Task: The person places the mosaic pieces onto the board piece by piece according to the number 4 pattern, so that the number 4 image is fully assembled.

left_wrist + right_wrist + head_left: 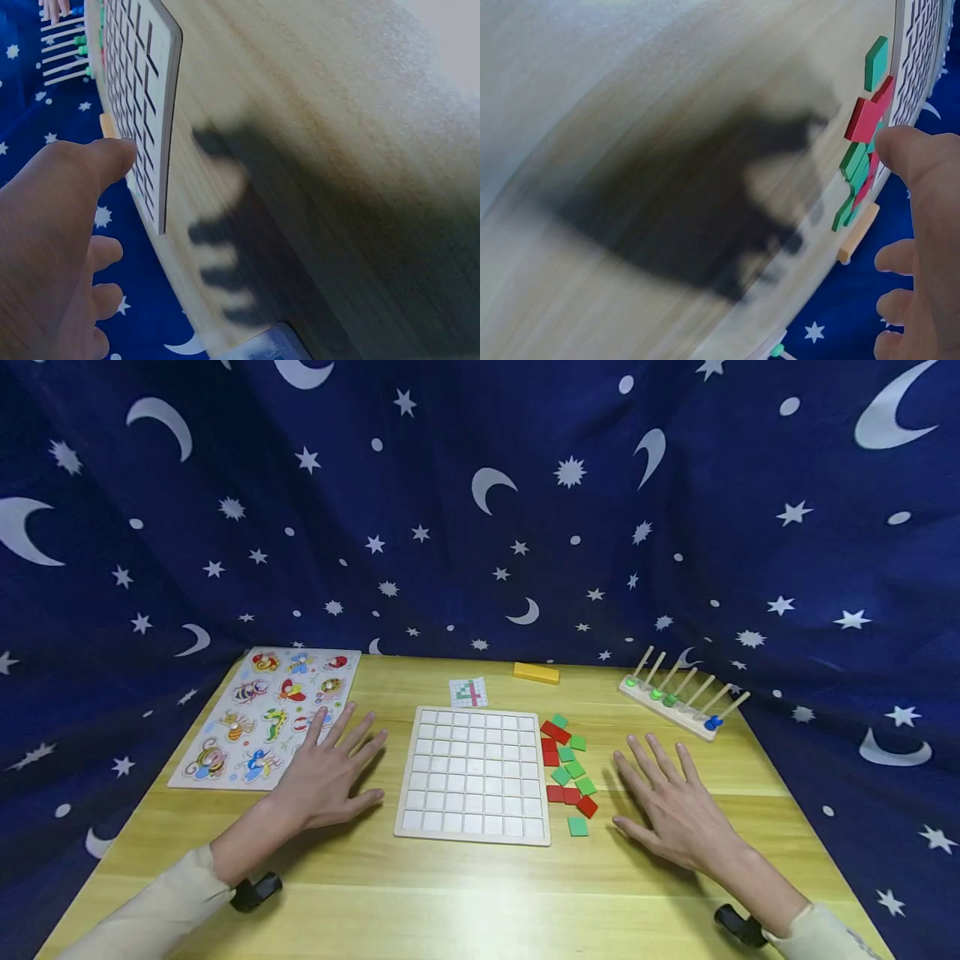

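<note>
A white grid board (472,775) with square cells and a pale wooden rim lies mid-table, between the two hands. Along its right edge are scattered several red tiles (572,796) and green tiles (577,827). My left hand (324,781) is held palm down with fingers spread, left of the board, its fingertips overlapping a picture board in the head view. My right hand (675,810), also spread and holding nothing, is to the right of the tiles. Both hands cast shadows on the wood beneath them.
The white picture board (270,718) with cartoon insects lies at left. Behind the grid are a small pattern card (468,692) and a yellow block (536,673). A peg rack (667,706) with green and blue beads stands at back right. A starry blue curtain (450,510) surrounds the table.
</note>
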{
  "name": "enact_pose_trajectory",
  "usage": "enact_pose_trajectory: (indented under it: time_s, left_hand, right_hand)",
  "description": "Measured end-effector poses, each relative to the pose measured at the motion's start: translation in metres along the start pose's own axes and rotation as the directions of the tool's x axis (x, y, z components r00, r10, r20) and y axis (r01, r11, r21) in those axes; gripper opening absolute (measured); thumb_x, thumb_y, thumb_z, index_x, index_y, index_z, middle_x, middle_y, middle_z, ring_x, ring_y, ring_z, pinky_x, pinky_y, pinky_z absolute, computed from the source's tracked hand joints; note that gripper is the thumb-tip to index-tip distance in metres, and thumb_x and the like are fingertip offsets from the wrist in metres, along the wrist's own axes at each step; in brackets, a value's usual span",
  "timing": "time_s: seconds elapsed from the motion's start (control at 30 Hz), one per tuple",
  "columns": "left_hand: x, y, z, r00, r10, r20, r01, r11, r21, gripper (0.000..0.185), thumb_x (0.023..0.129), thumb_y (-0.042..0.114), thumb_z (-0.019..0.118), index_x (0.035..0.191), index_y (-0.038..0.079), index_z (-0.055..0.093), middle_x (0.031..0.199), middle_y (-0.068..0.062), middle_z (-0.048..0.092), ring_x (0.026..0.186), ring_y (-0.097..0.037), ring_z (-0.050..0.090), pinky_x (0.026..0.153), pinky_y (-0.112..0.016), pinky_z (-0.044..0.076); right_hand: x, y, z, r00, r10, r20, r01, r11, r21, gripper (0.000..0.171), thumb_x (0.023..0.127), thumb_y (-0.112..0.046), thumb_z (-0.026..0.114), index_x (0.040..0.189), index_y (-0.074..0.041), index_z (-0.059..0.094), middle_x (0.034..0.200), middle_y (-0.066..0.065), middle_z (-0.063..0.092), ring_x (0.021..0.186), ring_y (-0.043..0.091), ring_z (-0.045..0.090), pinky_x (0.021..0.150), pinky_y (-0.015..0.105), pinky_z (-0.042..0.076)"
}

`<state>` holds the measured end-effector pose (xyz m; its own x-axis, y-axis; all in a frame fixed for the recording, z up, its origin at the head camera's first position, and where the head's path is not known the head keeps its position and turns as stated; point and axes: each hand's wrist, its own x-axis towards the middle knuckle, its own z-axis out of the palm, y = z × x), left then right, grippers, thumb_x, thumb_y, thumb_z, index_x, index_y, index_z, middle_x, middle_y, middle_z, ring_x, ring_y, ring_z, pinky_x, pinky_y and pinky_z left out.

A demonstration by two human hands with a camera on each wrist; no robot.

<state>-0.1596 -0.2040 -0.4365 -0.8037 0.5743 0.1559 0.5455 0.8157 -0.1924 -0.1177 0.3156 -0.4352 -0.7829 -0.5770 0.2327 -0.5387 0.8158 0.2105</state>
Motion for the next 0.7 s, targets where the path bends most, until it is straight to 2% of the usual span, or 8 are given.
enact_pose_trajectory:
  time_s: [0.17, 0.33, 0.47, 0.7]
  left_hand:
    - [-0.0008, -0.0008, 0.0008, 1.000, 0.004, -0.011, -0.004, 1.000, -0.001, 0.086, 0.085, 0.068, 0.061, 0.151, 0.013, 0.047, 0.159, -0.018, 0.032, 0.148, -0.045, 0.017, 0.116, -0.068, 0.008]
    - [-0.0023, -0.0011, -0.0004, 1.000, 0.003, 0.018, -0.003, 1.000, -0.008, 0.087, 0.086, 0.068, 0.060, 0.151, 0.013, 0.046, 0.160, -0.017, 0.030, 0.148, -0.045, 0.015, 0.116, -0.067, 0.003]
    - [-0.0028, -0.0022, -0.0016, 1.000, -0.001, 0.006, 0.001, 1.000, -0.004, 0.086, 0.085, 0.068, 0.060, 0.151, 0.013, 0.047, 0.159, -0.018, 0.032, 0.148, -0.045, 0.017, 0.116, -0.066, 0.004]
    - [-0.0023, -0.0002, 0.0020, 1.000, 0.003, 0.001, -0.002, 0.998, -0.068, 0.086, 0.086, 0.066, 0.061, 0.151, 0.011, 0.046, 0.159, -0.018, 0.032, 0.147, -0.046, 0.017, 0.116, -0.067, 0.005]
  right_hand:
    - [0.0003, -0.0005, 0.0007, 1.000, 0.006, -0.005, -0.006, 1.000, 0.007, 0.086, 0.086, -0.061, 0.062, 0.147, -0.002, 0.047, 0.155, 0.027, 0.034, 0.142, 0.048, 0.028, 0.118, 0.064, 0.004]
    - [-0.0010, -0.0009, 0.0016, 1.000, 0.007, 0.006, -0.007, 1.000, 0.007, 0.087, 0.086, -0.061, 0.063, 0.147, -0.002, 0.047, 0.154, 0.027, 0.035, 0.141, 0.049, 0.029, 0.117, 0.064, 0.004]
    - [0.0011, -0.0012, 0.0014, 1.000, 0.002, 0.003, -0.002, 1.000, 0.001, 0.087, 0.085, -0.061, 0.064, 0.147, -0.001, 0.047, 0.154, 0.028, 0.035, 0.141, 0.049, 0.029, 0.117, 0.065, 0.005]
    - [0.0063, -0.0019, -0.0010, 1.000, 0.007, 0.027, -0.008, 1.000, 0.016, 0.088, 0.086, -0.058, 0.065, 0.148, 0.000, 0.045, 0.156, 0.028, 0.032, 0.143, 0.047, 0.026, 0.117, 0.065, 0.007]
